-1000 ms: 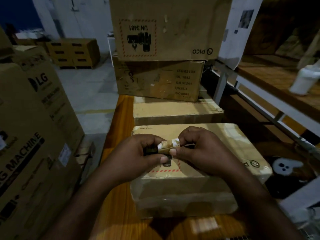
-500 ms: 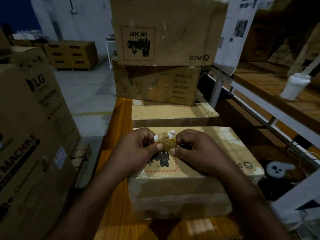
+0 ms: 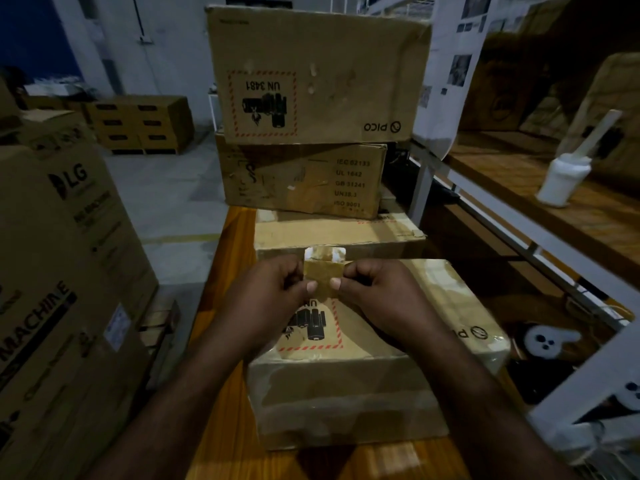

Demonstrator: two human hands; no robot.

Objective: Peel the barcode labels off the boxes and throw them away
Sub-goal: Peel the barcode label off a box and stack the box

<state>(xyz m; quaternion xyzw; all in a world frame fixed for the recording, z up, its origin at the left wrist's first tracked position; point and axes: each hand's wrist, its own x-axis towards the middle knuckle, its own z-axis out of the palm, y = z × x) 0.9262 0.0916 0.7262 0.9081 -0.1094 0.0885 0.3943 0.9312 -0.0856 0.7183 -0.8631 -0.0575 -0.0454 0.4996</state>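
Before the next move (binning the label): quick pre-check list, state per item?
1. Peeled brown-backed label with white corners pinched on both sides: ok, left hand and right hand each hold an edge.
2. Label fully free of the tape-wrapped cardboard box with the red-dashed battery mark: cannot tell, its lower edge sits close to the box top behind the thumbs.
3. Sticky side away from the fingers: cannot tell.
4. Bin in view: not ok, none visible.
5. Box steady on the orange wooden table: ok, lying flat.
6. Other barcode labels left on this box: cannot tell, hands cover part of the top.
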